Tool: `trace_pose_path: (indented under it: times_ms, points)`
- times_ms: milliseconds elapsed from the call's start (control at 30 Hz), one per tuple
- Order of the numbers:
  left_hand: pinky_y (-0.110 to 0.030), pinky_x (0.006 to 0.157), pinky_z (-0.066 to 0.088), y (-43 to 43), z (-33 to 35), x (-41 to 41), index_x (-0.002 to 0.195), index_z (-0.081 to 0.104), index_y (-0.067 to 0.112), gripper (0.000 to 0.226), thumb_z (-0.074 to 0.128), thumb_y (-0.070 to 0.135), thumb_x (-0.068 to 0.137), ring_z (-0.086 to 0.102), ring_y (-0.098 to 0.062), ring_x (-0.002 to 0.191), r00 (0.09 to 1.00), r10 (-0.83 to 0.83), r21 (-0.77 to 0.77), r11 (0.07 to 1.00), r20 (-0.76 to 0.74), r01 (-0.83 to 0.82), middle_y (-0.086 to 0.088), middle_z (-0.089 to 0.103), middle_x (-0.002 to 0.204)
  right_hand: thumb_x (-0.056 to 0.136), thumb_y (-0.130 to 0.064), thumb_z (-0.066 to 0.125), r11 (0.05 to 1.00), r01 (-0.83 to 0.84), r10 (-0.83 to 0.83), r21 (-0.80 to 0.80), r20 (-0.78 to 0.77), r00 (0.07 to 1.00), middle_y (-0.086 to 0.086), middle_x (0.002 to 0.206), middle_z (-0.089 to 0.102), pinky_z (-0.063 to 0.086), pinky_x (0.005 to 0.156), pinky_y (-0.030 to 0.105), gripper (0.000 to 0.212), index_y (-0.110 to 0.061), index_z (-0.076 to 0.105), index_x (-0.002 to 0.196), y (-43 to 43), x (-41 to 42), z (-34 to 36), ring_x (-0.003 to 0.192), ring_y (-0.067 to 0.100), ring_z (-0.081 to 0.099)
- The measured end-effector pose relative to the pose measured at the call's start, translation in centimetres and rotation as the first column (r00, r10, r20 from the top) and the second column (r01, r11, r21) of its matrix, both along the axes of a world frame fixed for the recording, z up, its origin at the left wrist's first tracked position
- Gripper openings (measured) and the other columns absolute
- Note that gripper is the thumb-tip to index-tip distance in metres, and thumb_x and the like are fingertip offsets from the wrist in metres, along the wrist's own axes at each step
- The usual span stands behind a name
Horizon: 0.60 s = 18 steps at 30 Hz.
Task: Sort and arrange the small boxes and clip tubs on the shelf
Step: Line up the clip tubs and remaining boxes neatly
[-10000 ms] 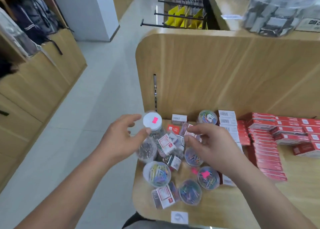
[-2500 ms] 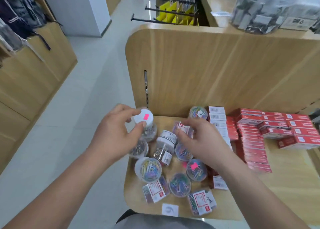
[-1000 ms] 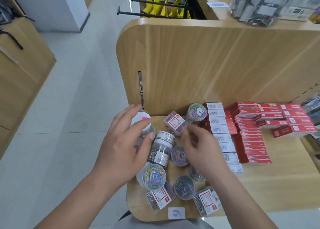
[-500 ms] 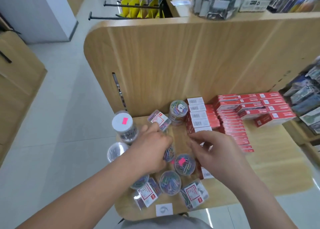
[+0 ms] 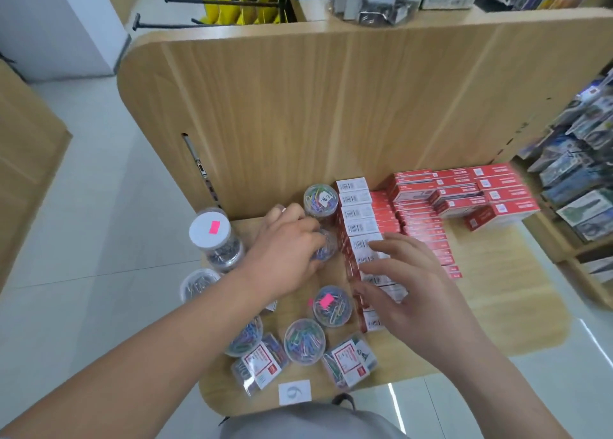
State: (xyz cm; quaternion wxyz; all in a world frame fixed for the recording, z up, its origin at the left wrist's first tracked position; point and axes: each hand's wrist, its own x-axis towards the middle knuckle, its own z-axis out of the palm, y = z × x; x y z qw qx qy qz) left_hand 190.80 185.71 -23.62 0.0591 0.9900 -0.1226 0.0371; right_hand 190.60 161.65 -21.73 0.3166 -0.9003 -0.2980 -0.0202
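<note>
— What is the left hand (image 5: 285, 249) holding?

— Its fingers curl round a small clip tub (image 5: 327, 250) of coloured clips. The tub is towards the back of the shelf (image 5: 497, 292), just in front of a rear tub (image 5: 321, 200) that stands against the back panel. The right hand (image 5: 408, 282) is spread, with its fingertips resting on the row of white-ended boxes (image 5: 356, 218) just beside.

— How much of the job looks done?

— The boxes seem largely settled. That row runs front to back, and the red boxes (image 5: 464, 193) are stacked beside it. The tubs look unfinished. A tall tub (image 5: 210, 231) with a white lid stands at the left edge. A pink-tagged tub (image 5: 331, 306) and a few others sit loose in front, and the flat clear packs (image 5: 260, 365) lie tilted near the front edge.

— And the tubs themselves?

— They are small, round and clear, so the clips show through. Most hold coloured clips, while the tall one's look metallic.
</note>
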Motion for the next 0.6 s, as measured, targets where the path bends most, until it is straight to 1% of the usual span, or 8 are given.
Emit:
trace_pose_path:
  times_ms: [67,133,200,300,367,400,500,600]
  points:
    - [-0.038,0.083,0.024,0.2,-0.2,-0.1,0.086,0.077,0.029,0.029,0.082,0.053,0.071,0.053,-0.025,0.102,0.999,0.022,0.027,0.999,0.038,-0.023,0.008,0.063,0.099,0.081,-0.023,0.086,1.000,0.005,-0.005,0.013,0.005,1.000,-0.004,0.122,0.067,0.047,0.104,0.040,0.020,-0.023,0.078,0.100,0.2,-0.1,-0.2,0.131,0.023,0.052]
    - [-0.038,0.079,0.020,0.3,-0.2,0.0,0.088,0.078,0.030,0.031,0.076,0.059,0.075,0.051,-0.023,0.102,0.998,0.037,0.062,0.997,0.056,-0.040,0.011,0.062,0.094,0.082,-0.022,0.085,1.000,0.007,-0.007,0.017,0.005,1.000,-0.005,0.122,0.067,0.046,0.104,0.038,0.019,-0.023,0.078,0.099,0.5,-0.3,-0.5,0.131,0.023,0.052]
    - [-0.038,0.079,0.019,0.3,-0.2,0.1,0.089,0.078,0.030,0.034,0.070,0.062,0.080,0.048,-0.020,0.103,0.998,0.033,0.092,0.995,0.057,-0.038,0.013,0.062,0.093,0.082,-0.023,0.084,1.000,0.002,-0.002,0.016,0.018,1.000,-0.005,0.121,0.067,0.046,0.104,0.037,0.018,-0.023,0.078,0.099,0.9,-0.5,-0.8,0.132,0.023,0.052]
    - [-0.038,0.080,0.019,0.5,-0.5,0.1,0.089,0.079,0.030,0.024,0.072,0.051,0.080,0.046,-0.021,0.102,1.000,-0.004,0.079,0.997,0.029,0.002,0.013,0.061,0.096,0.085,-0.027,0.081,1.000,-0.016,0.016,0.002,0.034,0.999,-0.005,0.121,0.067,0.046,0.105,0.039,0.015,-0.023,0.077,0.099,1.1,-0.5,-1.3,0.134,0.022,0.050]
    - [-0.037,0.078,0.017,0.7,-0.8,0.0,0.091,0.079,0.031,0.015,0.073,0.039,0.080,0.046,-0.023,0.102,0.999,-0.020,0.055,0.998,0.038,0.018,0.012,0.060,0.097,0.086,-0.031,0.077,1.000,-0.031,0.031,-0.006,0.039,0.999,-0.005,0.120,0.067,0.047,0.105,0.042,0.014,-0.024,0.077,0.098,1.1,-0.4,-1.4,0.135,0.023,0.050]
    - [-0.036,0.077,0.015,0.8,-1.0,0.1,0.092,0.080,0.032,0.014,0.072,0.037,0.081,0.047,-0.025,0.102,0.999,-0.022,0.041,0.999,0.039,0.021,0.012,0.060,0.097,0.085,-0.031,0.077,0.999,-0.045,0.046,-0.015,0.042,0.998,-0.005,0.120,0.067,0.047,0.105,0.044,0.014,-0.024,0.077,0.098,1.0,-0.4,-1.4,0.135,0.023,0.050]
    - [-0.034,0.076,0.009,0.8,-1.1,0.1,0.093,0.080,0.034,0.024,0.062,0.046,0.082,0.048,-0.025,0.102,0.999,-0.007,0.021,1.000,0.045,0.006,0.012,0.060,0.097,0.086,-0.034,0.078,0.992,-0.111,0.116,-0.054,0.093,0.989,-0.007,0.119,0.069,0.045,0.106,0.049,0.012,-0.024,0.076,0.092,1.4,-0.5,-1.3,0.137,0.024,0.050]
    - [-0.034,0.078,0.011,0.6,-0.7,0.0,0.101,0.078,0.034,0.029,0.058,0.051,0.088,0.046,-0.023,0.108,0.999,-0.002,-0.013,1.000,0.032,0.002,0.012,0.060,0.104,0.087,-0.048,0.064,0.973,-0.172,0.196,-0.154,0.153,0.969,-0.014,0.111,0.071,0.037,0.113,0.057,0.022,-0.031,0.078,0.091,2.0,-0.8,-0.9,0.133,0.022,0.054]
